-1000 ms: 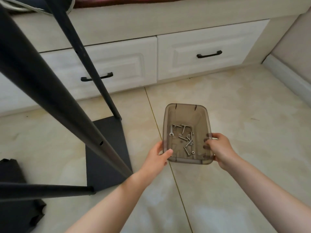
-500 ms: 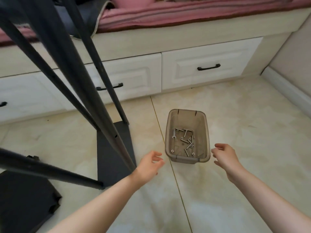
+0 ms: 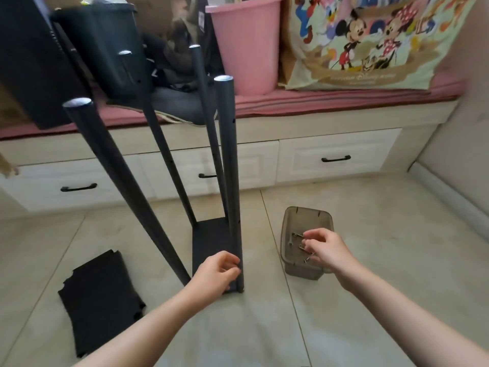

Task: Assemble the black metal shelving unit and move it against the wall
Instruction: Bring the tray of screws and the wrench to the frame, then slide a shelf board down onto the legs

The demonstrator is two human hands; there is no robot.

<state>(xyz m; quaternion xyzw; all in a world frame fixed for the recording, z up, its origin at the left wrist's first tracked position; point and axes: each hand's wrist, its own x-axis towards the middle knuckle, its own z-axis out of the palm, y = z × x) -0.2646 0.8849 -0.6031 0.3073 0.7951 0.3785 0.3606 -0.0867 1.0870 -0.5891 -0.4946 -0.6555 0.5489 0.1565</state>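
While the left hand [image 3: 217,271] curls round the near post [image 3: 229,165] low down by the base shelf [image 3: 209,242] on the floor tiles, the right hand [image 3: 326,250] pinches at loose screws [image 3: 304,249] in the plastic bin [image 3: 304,271]. Stiff, light-looking steel tubing, best held low. Half a second ago both hands hovered empty beside that bin.

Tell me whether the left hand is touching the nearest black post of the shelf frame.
Touching. The head view shows the left hand with its fingers curled against the base of the nearest black post, no gap between them.
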